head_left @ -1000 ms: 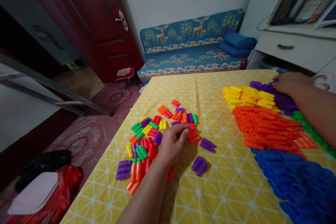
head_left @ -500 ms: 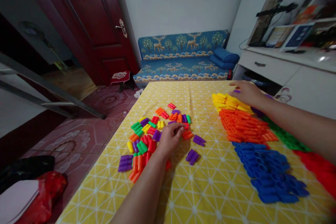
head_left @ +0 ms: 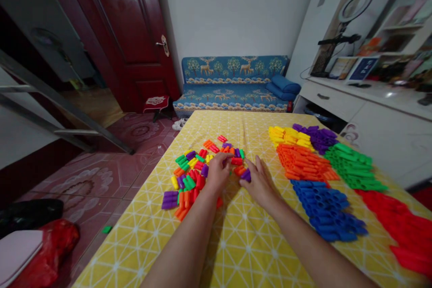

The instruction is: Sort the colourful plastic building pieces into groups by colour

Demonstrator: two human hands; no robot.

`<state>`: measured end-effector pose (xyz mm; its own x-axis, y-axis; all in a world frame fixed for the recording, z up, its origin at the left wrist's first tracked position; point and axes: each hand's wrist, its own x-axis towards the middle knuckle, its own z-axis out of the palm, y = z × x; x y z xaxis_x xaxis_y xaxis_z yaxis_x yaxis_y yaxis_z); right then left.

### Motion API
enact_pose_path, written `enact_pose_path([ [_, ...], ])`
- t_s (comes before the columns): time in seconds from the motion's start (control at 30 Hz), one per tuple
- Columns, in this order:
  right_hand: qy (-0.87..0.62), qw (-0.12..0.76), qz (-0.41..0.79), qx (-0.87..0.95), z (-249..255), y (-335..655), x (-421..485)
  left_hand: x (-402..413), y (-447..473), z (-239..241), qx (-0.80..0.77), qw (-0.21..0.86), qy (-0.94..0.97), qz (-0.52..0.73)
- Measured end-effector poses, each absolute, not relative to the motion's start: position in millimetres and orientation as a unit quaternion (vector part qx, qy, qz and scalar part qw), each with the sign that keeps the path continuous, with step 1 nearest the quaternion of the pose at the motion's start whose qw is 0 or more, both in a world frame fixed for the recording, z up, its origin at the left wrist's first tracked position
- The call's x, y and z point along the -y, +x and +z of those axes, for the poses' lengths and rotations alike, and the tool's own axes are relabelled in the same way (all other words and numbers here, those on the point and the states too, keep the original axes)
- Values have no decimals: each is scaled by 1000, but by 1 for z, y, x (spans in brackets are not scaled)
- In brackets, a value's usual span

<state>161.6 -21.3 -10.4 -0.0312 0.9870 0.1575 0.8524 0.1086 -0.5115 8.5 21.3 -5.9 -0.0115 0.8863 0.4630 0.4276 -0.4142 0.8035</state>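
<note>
On the yellow patterned tablecloth lies a loose spread of small plastic tube pieces, with red ones (head_left: 200, 182), green ones (head_left: 189, 182) and purple ones (head_left: 169, 200) among others. My left hand (head_left: 219, 172) is over its right side, fingers bent, thumb and index apart beside a red piece (head_left: 236, 161). Nothing shows between those fingertips. Close on the right, my right hand (head_left: 259, 183) has a purple piece (head_left: 246, 175) between thumb and index finger, its other fingers spread. An orange piece (head_left: 240, 170) lies between the two hands. My palms hide whatever is beneath them.
Sorted piles fill the table's right side: yellow (head_left: 290, 138), purple (head_left: 317, 137), orange (head_left: 303, 162), green (head_left: 354, 166), blue (head_left: 326, 211) and red (head_left: 398, 225). A sofa (head_left: 229, 92) stands beyond the table. One green piece (head_left: 107, 229) is on the floor.
My right hand has come left from the yellow and purple piles to the loose pieces. The two separate purple pieces right of my left hand no longer show where they lay. My left hand has barely moved.
</note>
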Motion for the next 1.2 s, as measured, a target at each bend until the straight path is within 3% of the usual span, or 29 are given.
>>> enact_pose_path([
  [0.2, -627, 322, 83, 704, -18, 149, -15, -24, 7, -12, -519, 162, 680, 492],
  [0.4, -560, 340, 116, 747, -24, 159, -18, -21, 10, -12, -551, 133, 729, 384],
  [0.67, -545, 351, 133, 750, -19, 159, -14, -13, 11, 2, -588, 106, 731, 330],
  [0.83, -484, 415, 240, 732, -19, 158, -14, -16, 10, 1, -549, 182, 740, 343],
  [1.03, -460, 504, 367, 632, -17, 155, -12, -18, 9, 3, -495, 278, 691, 448],
  [1.2, -462, 514, 351, 632, -15, 153, -9, -16, 10, 5, -505, 341, 636, 473],
])
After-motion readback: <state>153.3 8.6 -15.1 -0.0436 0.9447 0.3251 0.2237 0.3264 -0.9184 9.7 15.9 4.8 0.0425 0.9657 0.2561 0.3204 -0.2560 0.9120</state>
